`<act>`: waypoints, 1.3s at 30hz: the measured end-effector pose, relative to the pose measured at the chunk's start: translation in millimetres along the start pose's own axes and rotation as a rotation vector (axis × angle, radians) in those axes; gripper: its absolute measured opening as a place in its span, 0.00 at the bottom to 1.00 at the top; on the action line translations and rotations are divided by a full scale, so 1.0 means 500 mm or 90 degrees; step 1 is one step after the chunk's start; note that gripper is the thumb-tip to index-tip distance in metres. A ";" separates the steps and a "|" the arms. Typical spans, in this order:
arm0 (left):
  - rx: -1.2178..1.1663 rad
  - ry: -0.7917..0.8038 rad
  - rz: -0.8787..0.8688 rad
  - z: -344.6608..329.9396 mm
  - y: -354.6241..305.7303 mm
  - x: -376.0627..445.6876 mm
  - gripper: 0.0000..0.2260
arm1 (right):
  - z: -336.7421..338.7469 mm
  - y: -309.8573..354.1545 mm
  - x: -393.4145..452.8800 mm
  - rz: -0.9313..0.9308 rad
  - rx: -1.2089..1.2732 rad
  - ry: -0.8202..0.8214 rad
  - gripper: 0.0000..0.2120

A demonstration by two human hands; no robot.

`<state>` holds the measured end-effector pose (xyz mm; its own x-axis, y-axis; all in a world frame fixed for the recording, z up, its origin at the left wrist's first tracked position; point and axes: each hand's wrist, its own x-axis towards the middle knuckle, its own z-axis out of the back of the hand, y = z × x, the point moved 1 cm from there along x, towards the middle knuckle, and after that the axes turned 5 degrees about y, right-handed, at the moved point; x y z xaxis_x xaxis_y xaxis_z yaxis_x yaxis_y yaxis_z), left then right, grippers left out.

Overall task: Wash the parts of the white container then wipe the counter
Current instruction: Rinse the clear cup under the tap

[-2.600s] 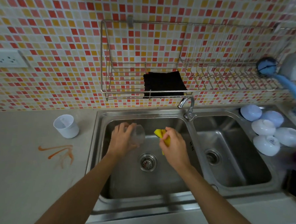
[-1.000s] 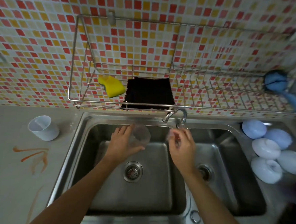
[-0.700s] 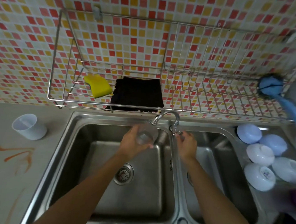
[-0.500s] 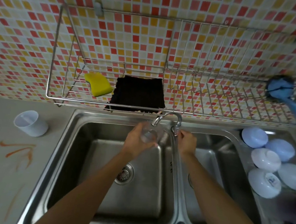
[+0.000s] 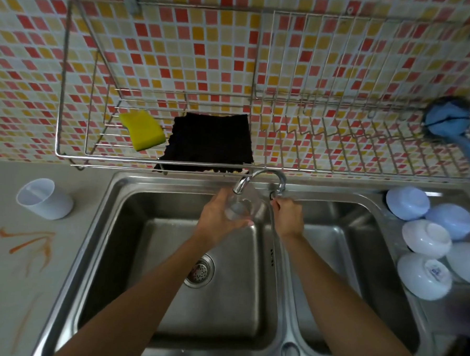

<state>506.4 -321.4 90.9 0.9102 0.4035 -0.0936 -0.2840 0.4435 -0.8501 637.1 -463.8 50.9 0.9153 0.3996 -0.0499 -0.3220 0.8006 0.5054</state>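
Note:
My left hand point(image 5: 217, 220) grips a clear container part point(image 5: 239, 209) and holds it right under the spout of the faucet point(image 5: 258, 179), over the left basin of the steel sink point(image 5: 134, 199). My right hand point(image 5: 287, 217) pinches the faucet's handle point(image 5: 273, 196) at its base. The white container cup point(image 5: 44, 198) stands on the counter left of the sink. A yellow sponge point(image 5: 143, 129) lies in the wire rack point(image 5: 74, 158) on the wall.
A black cloth point(image 5: 211, 141) hangs in the rack beside the sponge. Orange streaks point(image 5: 30, 244) mark the counter at left. Several upturned white bowls point(image 5: 426, 239) sit right of the sink. A blue brush point(image 5: 449, 121) rests on the rack's right end.
The sponge went from my right hand to the rack. My left hand carried the clear part up under the spout, and my right hand moved onto the faucet handle.

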 end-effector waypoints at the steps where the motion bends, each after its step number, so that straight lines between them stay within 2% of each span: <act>1: -0.005 0.001 0.003 -0.001 -0.003 -0.001 0.32 | -0.003 0.000 0.001 0.005 0.005 0.007 0.10; 8: -0.029 -0.014 -0.005 0.005 -0.016 -0.015 0.31 | -0.006 0.000 -0.001 0.011 0.038 -0.003 0.08; 13: 0.025 0.005 -0.044 0.007 -0.004 -0.043 0.35 | -0.009 0.000 -0.001 0.014 0.053 -0.012 0.08; 16: 0.015 -0.041 -0.014 0.009 -0.014 -0.032 0.32 | -0.008 -0.001 -0.002 0.011 0.062 -0.011 0.07; 20: 0.010 -0.060 -0.025 0.020 -0.023 -0.010 0.35 | -0.007 -0.001 -0.001 -0.004 0.058 -0.006 0.08; 23: 0.064 -0.031 -0.048 0.022 -0.016 -0.026 0.29 | -0.007 -0.002 -0.001 0.006 0.059 -0.017 0.08; 27: 0.058 -0.107 -0.008 0.035 0.002 -0.035 0.35 | -0.009 -0.002 -0.002 0.014 0.050 -0.029 0.09; 34: 0.129 0.018 -0.030 0.002 -0.009 -0.050 0.37 | -0.008 -0.002 0.000 0.023 0.045 -0.027 0.10; 36: 0.126 0.023 -0.023 -0.003 -0.016 -0.050 0.37 | -0.008 -0.002 0.000 0.020 0.049 -0.024 0.10; 39: 0.085 -0.031 0.010 0.004 -0.019 -0.047 0.33 | -0.006 -0.003 -0.001 0.024 0.057 -0.025 0.10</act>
<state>487.1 -333.4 102.1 0.8902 0.4487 -0.0788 -0.3396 0.5382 -0.7714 636.4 -463.7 47.5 0.9126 0.4088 0.0034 -0.3345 0.7421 0.5809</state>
